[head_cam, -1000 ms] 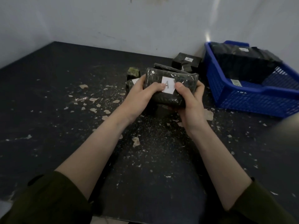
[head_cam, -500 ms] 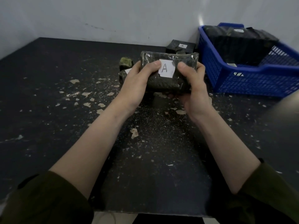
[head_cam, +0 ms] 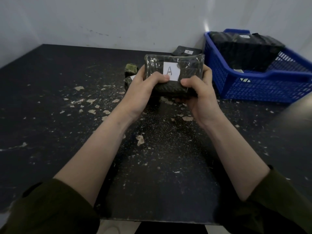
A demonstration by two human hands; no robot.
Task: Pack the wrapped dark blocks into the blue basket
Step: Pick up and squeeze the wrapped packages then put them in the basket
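Observation:
Both hands hold one wrapped dark block [head_cam: 189, 70] above the table, its white label marked "A" facing me. My left hand [head_cam: 143, 88] grips its left end, my right hand [head_cam: 199, 95] its right end, thumbs on top. The blue basket [head_cam: 263, 86] stands to the right against the wall, with wrapped dark blocks [head_cam: 244, 48] stacked inside at the back. Another labelled wrapped block [head_cam: 186, 51] lies on the table behind the held one. Two smaller greenish pieces [head_cam: 130, 68] sit just left of my left hand, partly hidden by it.
The black table [head_cam: 50, 98] is strewn with pale flakes and crumbs. A white wall runs along the back and the left. The table's front edge is near my elbows. A blurred grey shape [head_cam: 295, 132] covers the right edge of the view.
The held block has stayed between both hands and tilted so its label faces up more. My thumbs have slid lower on it. The view has shifted slightly; the basket sits as before.

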